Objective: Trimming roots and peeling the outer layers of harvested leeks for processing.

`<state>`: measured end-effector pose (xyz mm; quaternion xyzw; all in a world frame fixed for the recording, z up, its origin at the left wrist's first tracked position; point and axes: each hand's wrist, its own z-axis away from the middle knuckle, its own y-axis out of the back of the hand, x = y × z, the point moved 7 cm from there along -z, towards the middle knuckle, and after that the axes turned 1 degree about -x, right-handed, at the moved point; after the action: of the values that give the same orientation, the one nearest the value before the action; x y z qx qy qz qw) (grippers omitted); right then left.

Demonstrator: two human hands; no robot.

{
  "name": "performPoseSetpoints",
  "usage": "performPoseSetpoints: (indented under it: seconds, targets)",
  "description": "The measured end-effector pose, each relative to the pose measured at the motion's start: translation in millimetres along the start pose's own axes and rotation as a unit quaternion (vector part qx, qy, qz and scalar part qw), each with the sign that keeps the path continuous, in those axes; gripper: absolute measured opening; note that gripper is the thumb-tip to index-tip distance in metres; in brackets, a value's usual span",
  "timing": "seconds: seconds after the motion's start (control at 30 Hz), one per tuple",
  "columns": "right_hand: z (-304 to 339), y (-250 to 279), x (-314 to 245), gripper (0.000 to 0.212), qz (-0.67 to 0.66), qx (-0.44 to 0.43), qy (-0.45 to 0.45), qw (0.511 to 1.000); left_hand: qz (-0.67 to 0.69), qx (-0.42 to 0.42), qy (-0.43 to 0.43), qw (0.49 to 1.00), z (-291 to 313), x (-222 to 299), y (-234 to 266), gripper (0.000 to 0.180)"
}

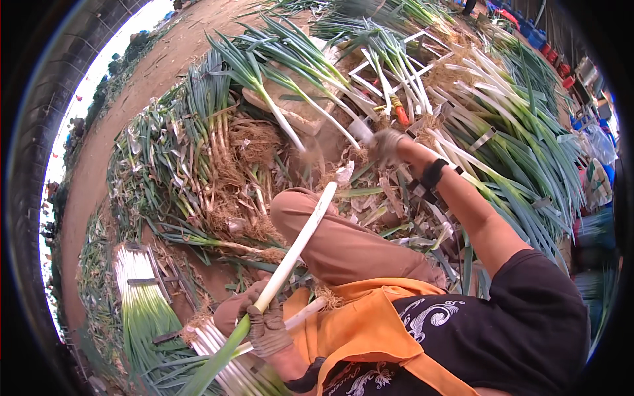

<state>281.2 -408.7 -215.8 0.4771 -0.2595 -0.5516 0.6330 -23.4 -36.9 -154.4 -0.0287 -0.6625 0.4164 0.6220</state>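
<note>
The left hand, in a brown work glove, is gripping a trimmed leek with its fingers wrapped tightly round the stalk where the white shank is turning green. The leek is lying on a long diagonal: its cut white end is pointing up and to the right, resting across the person's bent knee, while its green leaves are running down and to the left past the glove toward the lower edge of the view. The right hand, also gloved, is reaching out well away from the leek, over a heap of roots and peelings; it is looking closed around something small and pale, but blur is hiding what that is. Just under the left hand a stack of cleaned white leeks is lying side by side, and to its left a bundle of trimmed leeks is sitting with green ends pointing downward. Untrimmed leeks are fanning out beyond the knee, and an orange apron is covering the person's lap.
</note>
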Motion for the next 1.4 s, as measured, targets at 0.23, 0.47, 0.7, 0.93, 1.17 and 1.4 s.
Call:
performPoseSetpoints:
  seconds: [0.23, 0.47, 0.7, 0.93, 1.17, 1.4]
  targets:
    - [60.4, 6.1, -158.6, 0.039, -0.009, 0.216, 0.406, 0.888, -0.018, -0.042, -0.014, 0.999, -0.3, 6.5, -18.2, 0.019]
    - [37.2, -18.9, -156.2, 0.014, 0.134, 0.128, 0.306, 0.934, 0.001, -0.017, -0.018, 1.000, 1.0, 6.5, -11.3, 0.018]
    - [-5.6, -77.6, 21.0, 0.014, 0.248, 0.015, 0.031, 0.968, 0.042, 0.066, 0.062, 0.995, -8.8, -9.7, 11.7, 0.023]
    - [67.9, 1.5, -112.2, 0.047, -0.166, 0.241, 0.311, 0.904, 0.089, 0.150, 0.087, 0.981, -6.3, -21.5, 30.5, 0.031]
    - [111.5, 23.4, -181.9, 0.029, -0.035, 0.358, 0.400, 0.843, 0.101, 0.196, 0.102, 0.970, -1.3, -22.2, 46.2, 0.033]
    - [102.6, -2.0, -226.3, 0.029, -0.137, 0.257, 0.356, 0.888, 0.143, 0.021, 0.102, 0.984, -2.1, -19.8, 23.5, 0.034]
